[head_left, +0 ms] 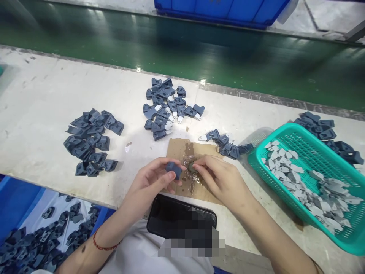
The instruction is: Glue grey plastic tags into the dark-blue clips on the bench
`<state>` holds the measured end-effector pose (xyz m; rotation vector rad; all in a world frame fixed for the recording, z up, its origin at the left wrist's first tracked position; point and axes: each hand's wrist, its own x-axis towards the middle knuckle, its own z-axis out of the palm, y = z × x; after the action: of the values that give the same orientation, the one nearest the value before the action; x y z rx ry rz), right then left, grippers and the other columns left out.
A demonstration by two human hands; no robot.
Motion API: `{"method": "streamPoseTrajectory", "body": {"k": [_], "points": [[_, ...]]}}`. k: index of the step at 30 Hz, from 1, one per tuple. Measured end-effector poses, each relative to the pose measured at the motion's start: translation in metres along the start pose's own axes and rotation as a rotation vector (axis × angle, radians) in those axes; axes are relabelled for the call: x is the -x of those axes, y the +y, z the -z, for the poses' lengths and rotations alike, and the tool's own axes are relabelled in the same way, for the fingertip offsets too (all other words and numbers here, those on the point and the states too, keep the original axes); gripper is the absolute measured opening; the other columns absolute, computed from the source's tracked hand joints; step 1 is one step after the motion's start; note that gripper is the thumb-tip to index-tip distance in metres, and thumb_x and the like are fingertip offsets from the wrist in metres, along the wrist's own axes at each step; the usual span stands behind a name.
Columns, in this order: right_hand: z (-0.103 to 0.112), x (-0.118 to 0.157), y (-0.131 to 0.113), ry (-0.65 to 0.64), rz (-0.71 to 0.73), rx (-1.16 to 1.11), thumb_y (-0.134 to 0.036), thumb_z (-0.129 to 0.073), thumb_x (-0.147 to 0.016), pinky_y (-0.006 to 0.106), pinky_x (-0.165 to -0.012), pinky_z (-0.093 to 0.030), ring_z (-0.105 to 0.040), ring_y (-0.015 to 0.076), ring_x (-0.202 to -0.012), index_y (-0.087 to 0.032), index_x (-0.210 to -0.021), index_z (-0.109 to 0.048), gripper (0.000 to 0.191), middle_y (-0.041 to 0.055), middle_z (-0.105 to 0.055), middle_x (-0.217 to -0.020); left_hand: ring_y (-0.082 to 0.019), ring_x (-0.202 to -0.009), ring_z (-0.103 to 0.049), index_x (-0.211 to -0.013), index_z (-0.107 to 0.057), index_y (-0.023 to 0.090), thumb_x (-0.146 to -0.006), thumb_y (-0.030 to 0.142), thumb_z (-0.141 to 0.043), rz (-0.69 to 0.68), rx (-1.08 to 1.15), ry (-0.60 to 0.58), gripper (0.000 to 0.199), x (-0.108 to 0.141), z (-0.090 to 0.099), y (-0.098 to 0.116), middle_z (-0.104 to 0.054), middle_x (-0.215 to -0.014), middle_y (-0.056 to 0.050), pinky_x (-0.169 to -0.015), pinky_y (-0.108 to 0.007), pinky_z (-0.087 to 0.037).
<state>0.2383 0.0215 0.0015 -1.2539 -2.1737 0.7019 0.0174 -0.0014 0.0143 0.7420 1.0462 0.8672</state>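
My left hand [155,177] holds a dark blue-grey plastic part [173,170] between thumb and fingers, just left of a wet, glittery patch on a brown cardboard sheet [209,194]. My right hand [221,177] has its thumb and forefinger pinched together at a small round greyish thing [191,167] on that patch; whatever sits between the fingertips is too small to make out. Beyond the cardboard lie a pile of dark parts [164,95], some with white pieces attached, and a smaller group [228,146] to its right.
A black phone [171,217] lies at the table's near edge. At right stands a green basket [259,152] of grey-white pieces, with dark parts [316,123] behind it. More dark parts [91,140] are left; a blue bin [19,194] is lower left. A green conveyor [114,42] runs behind.
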Motion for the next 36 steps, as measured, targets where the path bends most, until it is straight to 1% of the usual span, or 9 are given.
{"method": "streamPoseTrajectory", "body": {"k": [4,8,13,16,23,26,30,33,36], "points": [[0.001,0.0,0.0,0.053,0.016,0.016,-0.018,-0.054,-0.104,0.029,-0.068,-0.05,-0.068,0.019,-0.073,-0.022,-0.093,-0.06,0.014,0.0033,-0.072,-0.083,-0.015,-0.081,-0.068,-0.111,-0.076,0.024,-0.089,0.037,-0.079,-0.017,0.028,-0.002,0.025,0.0,0.0,-0.002,-0.074,-0.104,-0.005,-0.067,-0.023,-0.054],[0.001,-0.001,0.001,0.01,0.028,0.021,-0.018,-0.053,-0.104,0.03,-0.068,-0.05,-0.068,0.0193,-0.075,-0.022,-0.092,-0.06,0.015,0.0038,-0.072,-0.084,-0.016,-0.089,-0.067,-0.109,-0.074,0.023,-0.089,0.033,-0.08,-0.055,-0.004,0.001,0.023,-0.002,-0.001,-0.005,-0.076,-0.099,-0.005,-0.073,-0.021,-0.052],[0.001,-0.002,0.002,0.028,0.011,0.043,-0.02,-0.053,-0.105,0.03,-0.068,-0.05,-0.068,0.0197,-0.074,-0.022,-0.091,-0.06,0.015,0.0041,-0.072,-0.083,-0.014,-0.081,-0.069,-0.102,-0.066,0.023,-0.094,0.031,-0.074,-0.053,0.083,0.016,0.014,-0.004,-0.003,-0.006,-0.078,-0.11,-0.005,-0.075,-0.024,-0.054],[0.0,-0.002,0.003,0.017,0.019,0.042,-0.02,-0.052,-0.105,0.031,-0.066,-0.05,-0.067,0.0199,-0.073,-0.022,-0.09,-0.06,0.016,0.0038,-0.071,-0.082,-0.016,-0.085,-0.07,-0.104,-0.072,0.022,-0.092,0.032,-0.075,-0.032,0.061,0.011,0.016,-0.004,-0.003,-0.006,-0.075,-0.117,-0.007,-0.073,-0.025,-0.054],[0.0,-0.002,0.001,0.013,-0.009,-0.016,-0.02,-0.053,-0.104,0.03,-0.067,-0.049,-0.067,0.019,-0.073,-0.022,-0.09,-0.061,0.017,0.0033,-0.071,-0.082,-0.013,-0.078,-0.064,-0.116,-0.076,0.026,-0.094,0.034,-0.074,-0.016,-0.009,-0.037,0.024,-0.005,-0.003,-0.008,-0.075,-0.113,-0.004,-0.07,-0.022,-0.051],[0.004,-0.001,-0.002,0.075,-0.125,-0.116,-0.022,-0.057,-0.102,0.027,-0.062,-0.047,-0.064,0.016,-0.066,-0.022,-0.09,-0.065,0.015,0.0006,-0.07,-0.077,-0.013,-0.076,-0.063,-0.115,-0.073,0.023,-0.099,0.035,-0.067,-0.039,-0.053,-0.074,0.021,-0.006,-0.004,-0.007,-0.075,-0.104,-0.005,-0.07,-0.022,-0.05],[0.007,0.001,-0.006,0.179,-0.293,-0.433,-0.028,-0.062,-0.101,0.024,-0.057,-0.048,-0.063,0.0138,-0.062,-0.022,-0.091,-0.068,0.013,-0.001,-0.07,-0.075,-0.015,-0.077,-0.059,-0.114,-0.069,0.021,-0.103,0.041,-0.058,-0.086,-0.174,-0.109,0.025,-0.005,-0.003,-0.009,-0.066,-0.089,-0.003,-0.07,-0.024,-0.048],[0.004,0.0,-0.009,0.187,-0.303,-0.623,-0.029,-0.065,-0.099,0.022,-0.058,-0.05,-0.064,0.0133,-0.063,-0.022,-0.092,-0.07,0.011,-0.0014,-0.069,-0.073,-0.017,-0.08,-0.056,-0.117,-0.068,0.022,-0.106,0.044,-0.049,-0.097,-0.329,-0.161,0.031,-0.003,-0.001,-0.01,-0.06,-0.087,-0.002,-0.072,-0.026,-0.046],[0.001,0.0,-0.013,0.118,-0.271,-0.716,-0.026,-0.064,-0.101,0.021,-0.064,-0.053,-0.068,0.0123,-0.07,-0.023,-0.093,-0.07,0.01,-0.0007,-0.072,-0.081,-0.017,-0.084,-0.056,-0.116,-0.066,0.022,-0.109,0.043,-0.042,-0.143,-0.45,-0.24,0.033,-0.002,0.0,-0.01,-0.061,-0.092,-0.003,-0.076,-0.027,-0.043]]}}
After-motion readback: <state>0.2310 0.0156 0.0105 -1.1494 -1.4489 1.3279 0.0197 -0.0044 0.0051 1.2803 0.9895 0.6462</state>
